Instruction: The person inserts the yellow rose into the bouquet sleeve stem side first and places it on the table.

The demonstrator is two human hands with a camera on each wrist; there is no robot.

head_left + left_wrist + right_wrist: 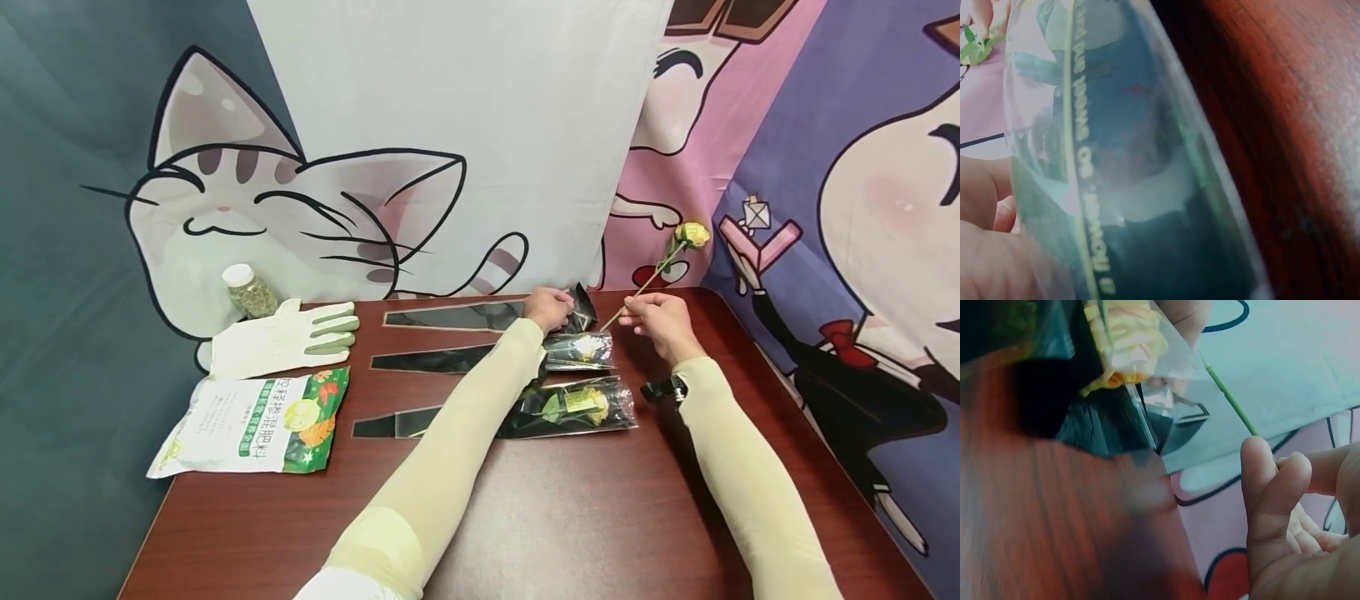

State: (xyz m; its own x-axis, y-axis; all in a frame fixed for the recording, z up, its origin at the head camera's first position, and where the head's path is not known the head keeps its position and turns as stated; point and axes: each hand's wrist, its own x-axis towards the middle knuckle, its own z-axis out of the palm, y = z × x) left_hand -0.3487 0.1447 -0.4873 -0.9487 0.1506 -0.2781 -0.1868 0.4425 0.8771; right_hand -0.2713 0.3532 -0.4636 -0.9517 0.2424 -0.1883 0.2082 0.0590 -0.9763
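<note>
My right hand (pixel 662 323) pinches the thin green stem (pixel 1235 405) of a yellow rose (pixel 692 234) between thumb and fingers. The bloom points up and away to the right, while the bare stem end slants down toward the sleeves. At the table's back, my left hand (pixel 548 309) grips the wide end of a black and clear flower sleeve (pixel 457 317), whose mouth stands raised. Printed lettering on clear film (pixel 1085 162) fills much of the left wrist view, with that hand's fingers at its left edge. Inside the rearmost sleeve, I see no bloom.
Two more sleeves, the middle one (pixel 427 361) and the front one (pixel 517 421), lie parallel with yellow roses inside. At the left are white gloves (pixel 258 343), a fertilizer bag (pixel 255 425) and a white-capped jar (pixel 251 292). Printed cloth (pixel 480 100) hangs behind the table.
</note>
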